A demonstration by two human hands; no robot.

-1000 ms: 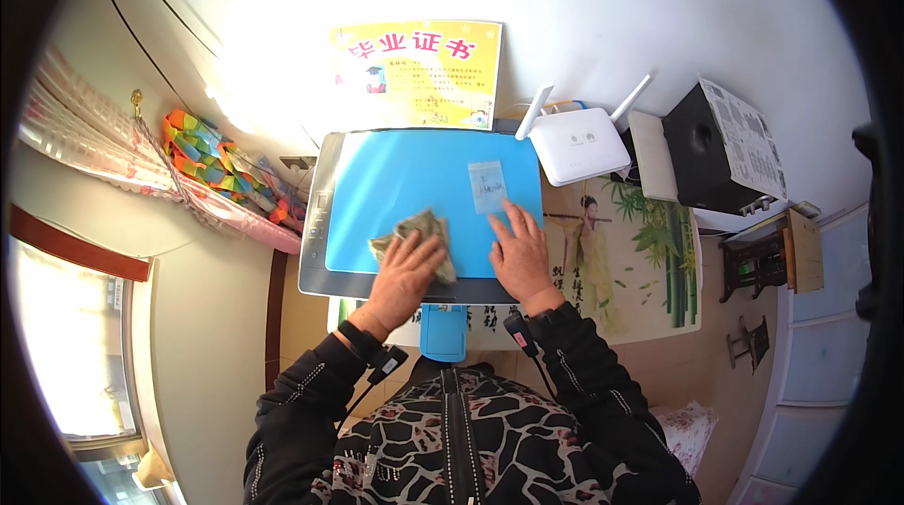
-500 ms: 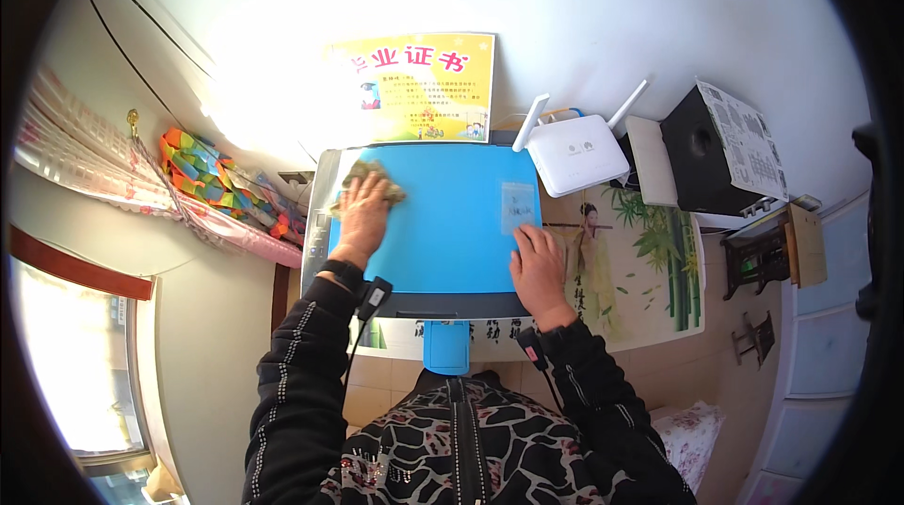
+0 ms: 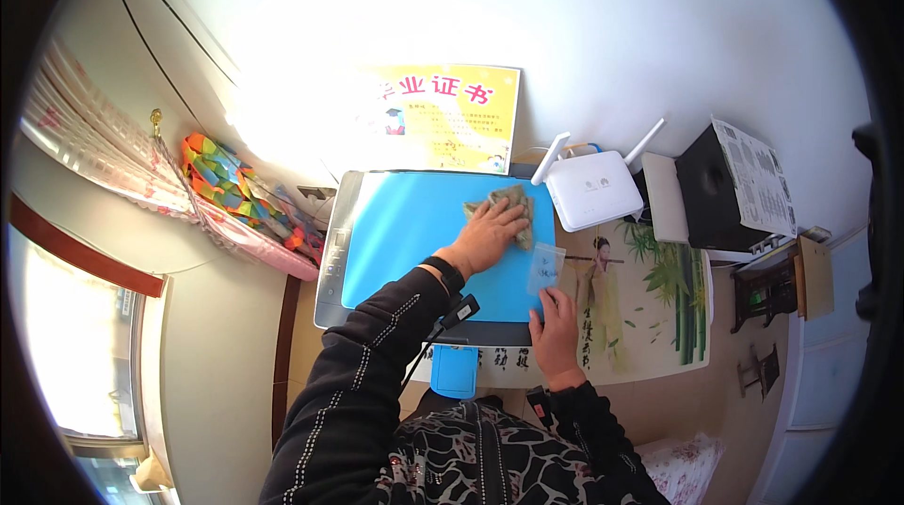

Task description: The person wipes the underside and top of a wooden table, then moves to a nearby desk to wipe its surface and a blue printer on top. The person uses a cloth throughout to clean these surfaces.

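Note:
A bright blue sheet (image 3: 405, 222) covers the top of a dark machine with a button panel (image 3: 331, 265). My left hand (image 3: 490, 232) presses on a folded olive-beige cloth (image 3: 510, 200), gripping it with somewhat spread fingers near the sheet's right side. Below it, at the sheet's right edge, a small clear bag with dark marks (image 3: 546, 265) lies under the curled fingertips of my right hand (image 3: 556, 326), which holds its lower edge. A small blue flap (image 3: 455, 373) sticks out at the machine's front.
A yellow certificate (image 3: 443, 119) leans on the wall behind. Right are a white router (image 3: 593, 192) with two aerials, a black box (image 3: 702, 194) and a wooden stand (image 3: 763, 298). The table has a bamboo-painted cover (image 3: 673, 317). Left are a pink curtain (image 3: 104, 138) and colourful fabric (image 3: 221, 175).
My left hand swept the cloth up to the left, then across to the right. My right hand and the small bag moved toward the near edge. The whole view shifted slightly.

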